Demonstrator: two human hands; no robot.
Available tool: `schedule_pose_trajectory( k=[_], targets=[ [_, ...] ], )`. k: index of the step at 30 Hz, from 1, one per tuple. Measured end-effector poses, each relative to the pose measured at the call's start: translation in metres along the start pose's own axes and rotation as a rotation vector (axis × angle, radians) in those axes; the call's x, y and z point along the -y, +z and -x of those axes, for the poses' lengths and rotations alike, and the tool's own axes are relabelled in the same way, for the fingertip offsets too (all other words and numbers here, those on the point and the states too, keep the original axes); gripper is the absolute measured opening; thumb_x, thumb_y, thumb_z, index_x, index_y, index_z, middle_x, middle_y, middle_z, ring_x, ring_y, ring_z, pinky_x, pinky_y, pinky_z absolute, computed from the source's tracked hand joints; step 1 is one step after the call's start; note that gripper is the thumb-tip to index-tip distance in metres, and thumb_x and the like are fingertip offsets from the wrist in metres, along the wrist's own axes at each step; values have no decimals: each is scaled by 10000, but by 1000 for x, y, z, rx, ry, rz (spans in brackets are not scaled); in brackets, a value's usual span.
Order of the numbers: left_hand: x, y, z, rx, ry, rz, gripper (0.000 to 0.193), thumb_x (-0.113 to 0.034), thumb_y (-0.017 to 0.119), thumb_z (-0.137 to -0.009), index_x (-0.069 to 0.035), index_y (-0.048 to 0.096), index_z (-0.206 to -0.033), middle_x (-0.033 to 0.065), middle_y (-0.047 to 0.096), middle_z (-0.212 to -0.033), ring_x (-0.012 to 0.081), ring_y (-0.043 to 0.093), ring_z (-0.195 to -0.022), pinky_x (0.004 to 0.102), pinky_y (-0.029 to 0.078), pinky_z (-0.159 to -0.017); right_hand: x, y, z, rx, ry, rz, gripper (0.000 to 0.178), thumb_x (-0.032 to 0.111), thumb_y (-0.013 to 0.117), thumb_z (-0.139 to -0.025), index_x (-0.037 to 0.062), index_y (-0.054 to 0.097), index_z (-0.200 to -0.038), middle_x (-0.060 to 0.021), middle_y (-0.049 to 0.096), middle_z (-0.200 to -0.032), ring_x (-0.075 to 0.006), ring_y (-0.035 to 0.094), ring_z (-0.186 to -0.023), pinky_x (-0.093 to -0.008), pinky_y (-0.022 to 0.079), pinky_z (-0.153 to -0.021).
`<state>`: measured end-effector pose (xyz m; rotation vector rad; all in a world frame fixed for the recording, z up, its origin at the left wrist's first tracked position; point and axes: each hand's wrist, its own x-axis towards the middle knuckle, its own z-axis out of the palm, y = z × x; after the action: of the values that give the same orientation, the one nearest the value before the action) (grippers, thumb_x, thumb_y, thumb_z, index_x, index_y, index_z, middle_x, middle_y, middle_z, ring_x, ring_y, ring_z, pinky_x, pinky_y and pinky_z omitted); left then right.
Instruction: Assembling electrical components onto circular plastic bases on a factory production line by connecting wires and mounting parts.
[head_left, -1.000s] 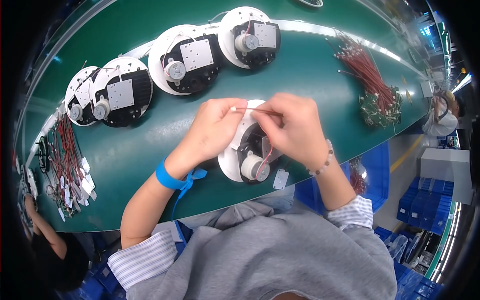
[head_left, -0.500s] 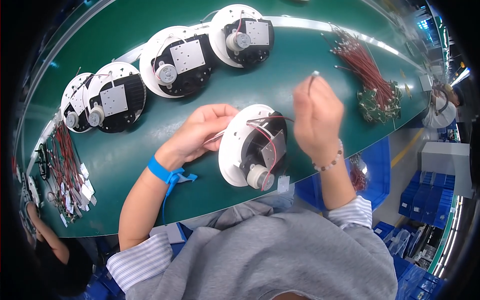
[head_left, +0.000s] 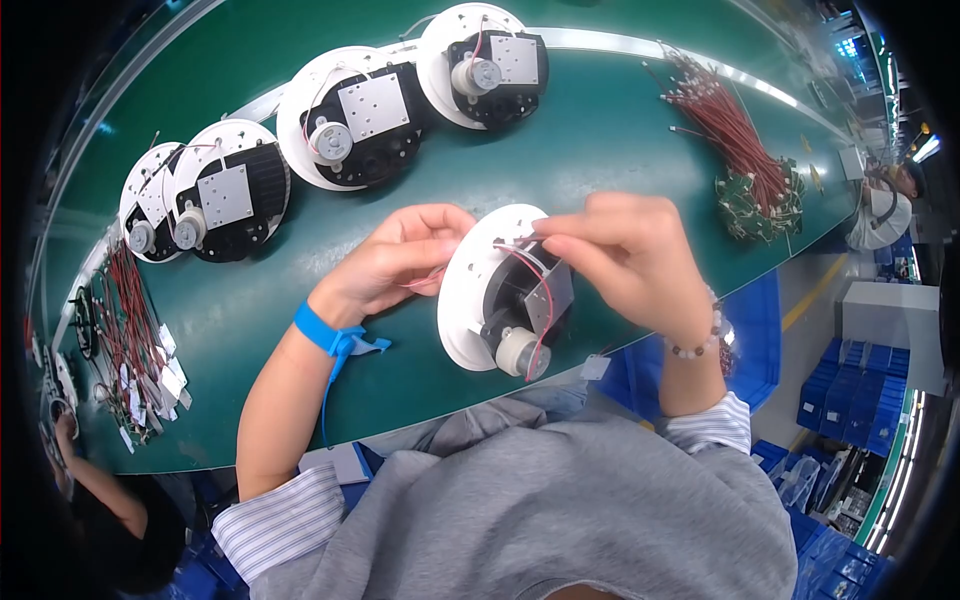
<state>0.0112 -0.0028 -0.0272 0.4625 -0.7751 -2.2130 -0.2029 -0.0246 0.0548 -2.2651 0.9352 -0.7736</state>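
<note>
One white disc [head_left: 462,300] is tipped, maybe for easy reach | red wire [head_left: 520,240] is pinched by right hand [head_left: 635,255] | left hand [head_left: 395,258]: hold hidden, cannot be told

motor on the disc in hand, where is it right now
In the head view, the motor is just below centre, at the lower end of the white disc, below and left of the right hand.

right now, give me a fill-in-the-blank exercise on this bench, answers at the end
The wristband below the left hand is coloured ____.
The beaded bracelet circles the ____ wrist.
Beyond the unit being handled, ____ similar units are on the table.
The table's top is coloured ____.

Missing words: blue; right; four; green.
</note>
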Motion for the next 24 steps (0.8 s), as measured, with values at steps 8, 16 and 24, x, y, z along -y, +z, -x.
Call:
schedule_pose_trajectory(
  k=[8,16,24],
  targets=[
    [8,3,-3,-147,83,-192,186,-88,540,-783,-6,505,-947,49,572,-839,40,531,-672,116,366,-468,2,10,0,-70,-44,118,72,7,635,-602,36,617,-665,-43,450,-485,-131,432,-422,-246,316,-394],
    [11,1,-6,-241,156,-239,175,-74,538,-786,2,505,-940,52,582,-823,34,529,-612,126,391,-462,5,18,-3,-111,-133,329,79,11,633,-594,51,589,-646,-36,470,-551,-140,476,-434,-237,368,-396],
    [16,9,-8,-256,259,-330,262,-33,535,-778,51,496,-1024,97,583,-891,93,575,-753,178,478,-585,8,20,-1,-143,-205,429,84,22,632,-576,52,571,-625,-47,473,-556,-188,482,-438,-265,383,-397]
  ],
)
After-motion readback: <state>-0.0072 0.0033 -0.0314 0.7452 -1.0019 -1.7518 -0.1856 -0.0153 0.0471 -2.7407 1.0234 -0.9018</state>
